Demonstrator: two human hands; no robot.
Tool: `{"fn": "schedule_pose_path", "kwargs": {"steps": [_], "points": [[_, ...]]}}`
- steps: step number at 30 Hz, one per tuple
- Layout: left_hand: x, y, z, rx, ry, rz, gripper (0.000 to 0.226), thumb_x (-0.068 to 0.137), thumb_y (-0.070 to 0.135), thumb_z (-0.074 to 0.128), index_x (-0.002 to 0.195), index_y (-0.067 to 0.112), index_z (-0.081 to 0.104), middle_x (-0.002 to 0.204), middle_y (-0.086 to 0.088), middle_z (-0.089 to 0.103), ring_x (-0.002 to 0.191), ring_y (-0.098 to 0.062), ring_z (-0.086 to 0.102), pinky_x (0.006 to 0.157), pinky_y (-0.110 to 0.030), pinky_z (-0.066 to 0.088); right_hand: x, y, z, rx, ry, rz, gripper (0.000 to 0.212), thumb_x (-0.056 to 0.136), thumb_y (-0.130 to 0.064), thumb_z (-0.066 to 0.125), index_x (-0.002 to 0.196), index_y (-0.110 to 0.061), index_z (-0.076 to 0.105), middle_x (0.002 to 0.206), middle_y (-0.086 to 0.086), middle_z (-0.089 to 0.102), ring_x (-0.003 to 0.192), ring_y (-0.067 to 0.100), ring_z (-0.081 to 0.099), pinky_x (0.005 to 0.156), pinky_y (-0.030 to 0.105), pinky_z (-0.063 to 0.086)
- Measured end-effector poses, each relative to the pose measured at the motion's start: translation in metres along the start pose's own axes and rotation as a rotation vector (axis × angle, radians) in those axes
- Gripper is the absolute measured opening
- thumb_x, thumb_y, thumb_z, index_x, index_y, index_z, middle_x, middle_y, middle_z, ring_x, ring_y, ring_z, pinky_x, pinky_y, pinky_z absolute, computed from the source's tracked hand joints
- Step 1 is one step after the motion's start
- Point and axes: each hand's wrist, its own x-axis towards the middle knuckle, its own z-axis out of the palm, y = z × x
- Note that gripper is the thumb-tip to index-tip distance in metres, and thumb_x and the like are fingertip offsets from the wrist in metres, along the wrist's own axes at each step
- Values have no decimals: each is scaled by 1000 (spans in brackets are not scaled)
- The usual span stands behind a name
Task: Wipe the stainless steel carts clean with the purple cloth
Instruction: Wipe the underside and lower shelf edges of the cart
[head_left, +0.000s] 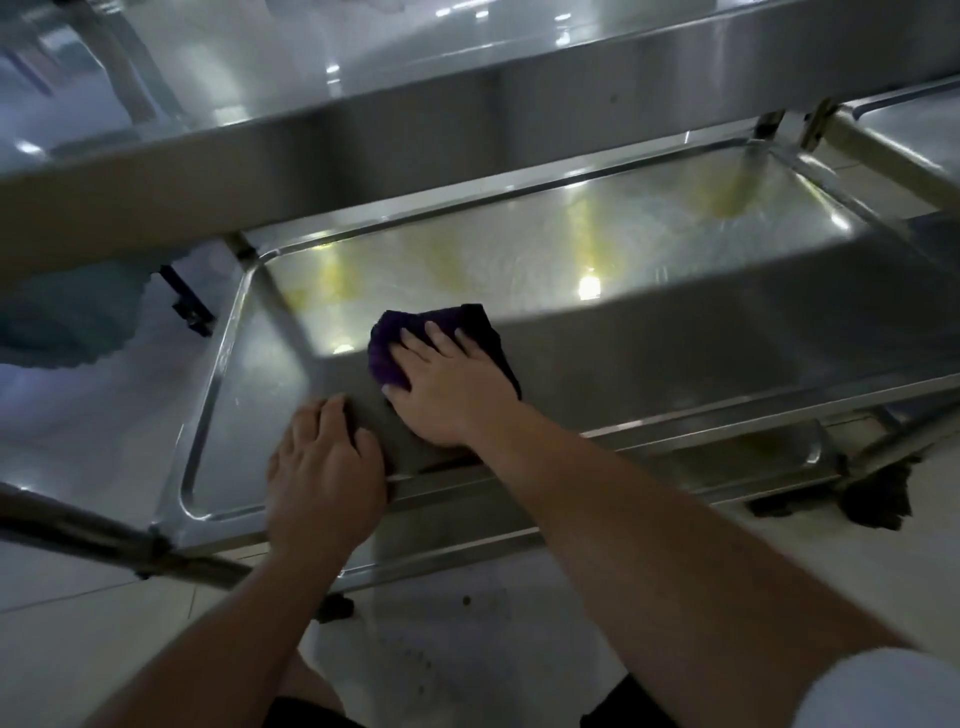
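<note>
I see my right hand (447, 387) pressed flat, fingers spread, on the purple cloth (441, 338), which lies on the middle shelf (675, 260) of the stainless steel cart (363, 150), near its front left area. My left hand (324, 475) rests palm-down over the shelf's front rim (701, 431), fingers together, gripping nothing else. Tiled floor (467, 639) lies below.

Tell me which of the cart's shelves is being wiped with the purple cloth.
The middle shelf: the right hand presses the purple cloth flat on it, below the top shelf and above the bottom shelf. The left hand rests on its front rim.
</note>
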Motion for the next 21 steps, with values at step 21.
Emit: {"fn": "schedule_pose_path", "kwargs": {"steps": [21], "points": [[0,-1,1,-110,27,-3,71,104,43,32,167,14,16,171,-13,28,158,-30,25,129,-46,20,44,-21,0,42,124,217,67,107,-51,24,165,-18,17,173,2,11,159,27,3,127,48,1]]}}
